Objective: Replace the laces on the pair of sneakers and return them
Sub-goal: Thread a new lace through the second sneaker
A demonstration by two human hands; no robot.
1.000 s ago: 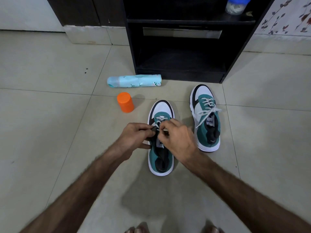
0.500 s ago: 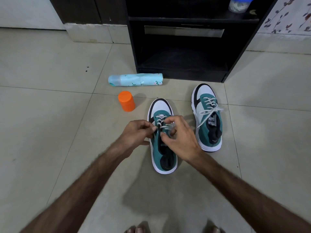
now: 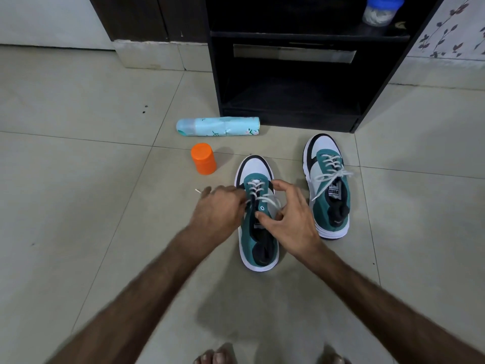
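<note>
Near shoe [image 3: 258, 232] sits on the floor [image 3: 78, 206] dead centre, toe pointing at the shelf [image 3: 288, 82]. White lace [image 3: 256, 189] is threaded through the lower eyelets only; the upper eyelets on its right side are bare.

Left hand [image 3: 219, 210] is at the shoe's left edge, fingers curled and pinching the lace; one lace tip [image 3: 198, 191] sticks out past the knuckles to the left. Right hand [image 3: 292, 219] is over the shoe's right side, thumb and fingers bent round a loose run of lace that crosses the tongue. Both hands cover the mid part of the shoe, so the lacing under them is hidden.

Far shoe [image 3: 329, 187] is just right of it, apart, fully laced and tied in a bow.

Clutter: orange cap [image 3: 203, 158] stands upright near the near shoe's toe, to its left, not touching. Spray can [image 3: 217, 126] lies on its side beyond the cap, close to the shelf's base. Shelf's lower bay is open, with both shoes in front of it. Jar [image 3: 379, 10] with blue lid sits on the upper shelf, at right. Bare toes [image 3: 215, 355] at the bottom edge.
</note>
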